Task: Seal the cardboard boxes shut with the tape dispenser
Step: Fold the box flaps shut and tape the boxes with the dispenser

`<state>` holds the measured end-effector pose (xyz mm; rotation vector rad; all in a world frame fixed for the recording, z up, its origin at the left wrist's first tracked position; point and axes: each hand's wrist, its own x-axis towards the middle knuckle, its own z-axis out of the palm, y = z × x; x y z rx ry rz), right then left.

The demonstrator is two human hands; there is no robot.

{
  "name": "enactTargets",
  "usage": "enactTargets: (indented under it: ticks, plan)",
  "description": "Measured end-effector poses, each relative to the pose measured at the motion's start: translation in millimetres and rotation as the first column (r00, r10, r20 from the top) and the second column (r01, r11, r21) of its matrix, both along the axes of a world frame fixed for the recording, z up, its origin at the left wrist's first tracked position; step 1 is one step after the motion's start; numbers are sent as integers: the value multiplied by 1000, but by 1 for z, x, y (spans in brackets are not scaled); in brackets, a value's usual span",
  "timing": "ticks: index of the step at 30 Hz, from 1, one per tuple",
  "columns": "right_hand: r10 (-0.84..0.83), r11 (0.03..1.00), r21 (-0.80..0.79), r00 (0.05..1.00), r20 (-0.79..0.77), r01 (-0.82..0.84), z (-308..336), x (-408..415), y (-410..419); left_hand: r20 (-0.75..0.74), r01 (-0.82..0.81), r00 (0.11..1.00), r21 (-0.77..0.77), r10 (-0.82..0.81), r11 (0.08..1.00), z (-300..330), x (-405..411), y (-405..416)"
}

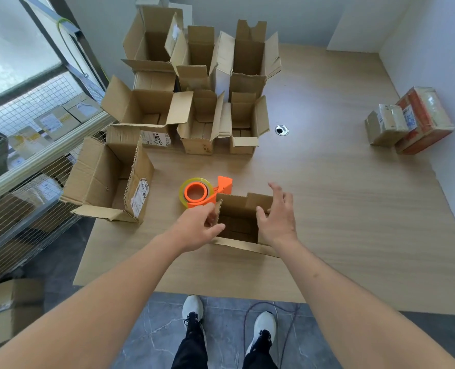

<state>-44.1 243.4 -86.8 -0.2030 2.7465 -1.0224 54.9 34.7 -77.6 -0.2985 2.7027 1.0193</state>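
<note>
**Tape dispenser sits just beyond the left hand, behind the open box**

At the near middle of the bench (354,235), a small open cardboard box (241,225) stands between the two hands, its flaps up and its top unsealed. Left hand (198,227) pinches the box's left flap with curled fingers; right hand (277,217) rests against the right side with fingers spread and fairly straight, gripping nothing that I can make out.

Directly behind the box's far-left corner, touching or nearly so, lies the orange tape dispenser (205,193) on its side, the roll to the left and the cutter end pointing right and away. It lies forward of the left hand and close to it; the right hand would have to cross over the box to reach it. So the flaps likely want folding down first, and then the left hand is the nearer one for the dispenser.

More open boxes (194,102) crowd the far left of the bench.
</note>
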Motion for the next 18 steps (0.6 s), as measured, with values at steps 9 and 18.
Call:
enactTargets:
  ticks: [9,18]
  plan:
    - [100,994,45,995,24,-101,0,-1,12,243,63,966,129,-94,990,6,9,21]
    - [224,970,96,974,-15,-222,1,18,32,-196,142,961,-247,-193,959,-1,8,23]
